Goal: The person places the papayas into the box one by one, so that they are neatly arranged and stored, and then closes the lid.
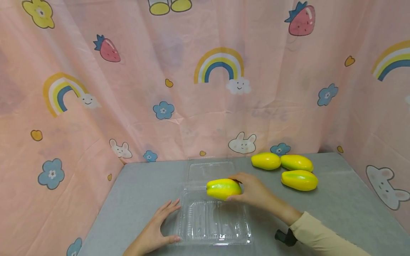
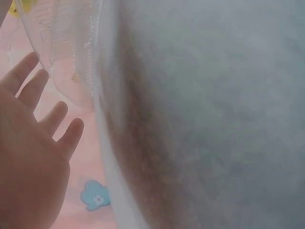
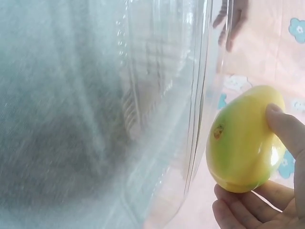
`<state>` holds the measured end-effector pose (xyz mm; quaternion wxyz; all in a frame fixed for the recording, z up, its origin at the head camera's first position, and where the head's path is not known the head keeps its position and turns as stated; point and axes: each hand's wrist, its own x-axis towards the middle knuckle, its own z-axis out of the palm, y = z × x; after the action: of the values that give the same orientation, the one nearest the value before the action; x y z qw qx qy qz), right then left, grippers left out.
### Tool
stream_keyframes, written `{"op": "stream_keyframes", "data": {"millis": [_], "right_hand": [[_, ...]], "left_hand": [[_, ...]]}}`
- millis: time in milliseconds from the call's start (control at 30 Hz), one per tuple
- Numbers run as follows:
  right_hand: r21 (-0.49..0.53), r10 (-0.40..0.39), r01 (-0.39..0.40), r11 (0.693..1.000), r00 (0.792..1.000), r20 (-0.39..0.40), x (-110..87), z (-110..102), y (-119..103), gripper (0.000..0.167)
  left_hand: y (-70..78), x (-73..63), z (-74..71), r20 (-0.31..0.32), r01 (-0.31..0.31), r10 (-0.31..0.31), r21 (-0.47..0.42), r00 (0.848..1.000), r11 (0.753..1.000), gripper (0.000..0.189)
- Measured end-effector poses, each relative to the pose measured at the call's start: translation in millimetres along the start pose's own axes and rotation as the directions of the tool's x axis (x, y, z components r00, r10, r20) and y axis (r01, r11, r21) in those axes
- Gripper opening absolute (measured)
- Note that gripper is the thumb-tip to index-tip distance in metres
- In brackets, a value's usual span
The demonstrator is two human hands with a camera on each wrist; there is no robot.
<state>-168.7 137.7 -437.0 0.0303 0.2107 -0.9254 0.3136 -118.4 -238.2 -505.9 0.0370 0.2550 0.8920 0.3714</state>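
The right hand (image 1: 251,188) is pinching a yellow fruit (image 1: 222,188) above the clear container (image 1: 211,221); the left hand (image 1: 152,229) is resting spread alongside; neat placing is likely depending on gentle lowering.

A pink cloth (image 1: 205,117) hangs in soft folds behind the grey surface (image 1: 144,188) and along both its sides. Its prints include a central rainbow (image 1: 219,57) ending in a smiling cloud (image 1: 240,86), red strawberries (image 1: 302,21) with blue leaves, a yellow flower (image 1: 40,13) at upper left, blue flowers (image 1: 163,110), white rabbit heads (image 1: 242,145) and small orange hearts (image 1: 168,83). Two yellow ovals (image 1: 159,9), cut off by the top edge, may be a printed figure's feet.
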Motion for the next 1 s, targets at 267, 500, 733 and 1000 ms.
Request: {"op": "stream_keyframes", "data": {"millis": [267,500,733,1000], "right_hand": [[0.060,0.029,-0.032,0.998,0.999,0.041,2.1,9.2,-10.6,0.074],[0.090,0.021,-0.026,0.996,0.998,0.054,5.3,18.1,-17.4,0.071],[0.111,0.041,-0.052,0.992,0.995,0.093,8.5,25.7,-23.4,0.071],[0.127,0.013,-0.028,0.992,0.993,0.120,13.4,31.3,-28.0,0.064]], "left_hand": [[-2.2,2.8,1.6,-0.001,0.017,-0.017,0.005,1.000,1.000,0.090],[-2.7,5.8,1.9,-0.002,0.011,-0.011,0.012,1.000,1.000,0.090],[-0.7,7.8,1.4,0.003,0.010,-0.010,0.012,1.000,1.000,0.090],[1.1,9.3,0.7,0.016,0.039,-0.039,0.001,0.999,0.999,0.090]]}}
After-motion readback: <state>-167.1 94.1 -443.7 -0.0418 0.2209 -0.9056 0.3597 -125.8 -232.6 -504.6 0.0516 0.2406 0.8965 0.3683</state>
